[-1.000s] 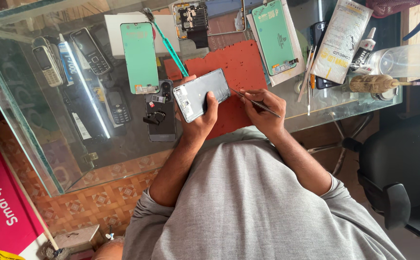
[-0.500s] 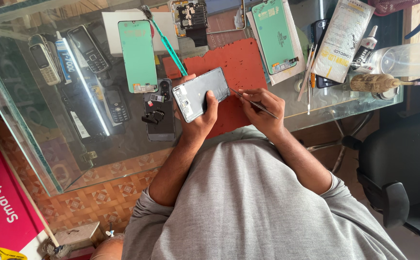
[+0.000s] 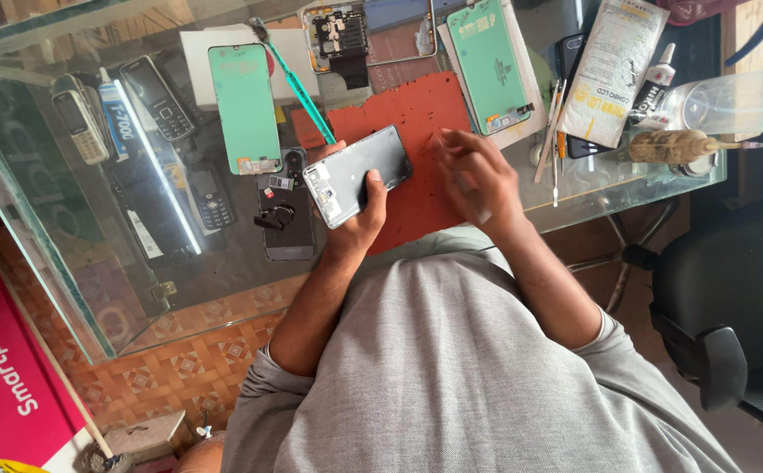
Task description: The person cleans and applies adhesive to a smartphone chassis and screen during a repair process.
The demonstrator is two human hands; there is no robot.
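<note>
My left hand (image 3: 357, 221) grips an opened smartphone (image 3: 355, 171), its back cover off and a grey inner frame showing, tilted over a red work mat (image 3: 416, 109) on the glass counter (image 3: 92, 289). The thumb lies across the phone's lower edge. My right hand (image 3: 473, 175) hovers just right of the phone over the mat. It is blurred by motion, with its fingers curled around a thin tool that barely shows.
Two green-backed display panels (image 3: 244, 109) (image 3: 489, 63), a teal brush (image 3: 298, 88) and a bare phone board (image 3: 339, 37) lie beyond the mat. Old keypad phones (image 3: 158, 96) sit under the glass. A printed packet (image 3: 613, 70), a glue tube (image 3: 657, 83) and a black chair (image 3: 731, 289) are at right.
My right hand has lifted off the phone's right edge and swung up and to the right, now blurred. The left hand still holds the phone, turned slightly.
</note>
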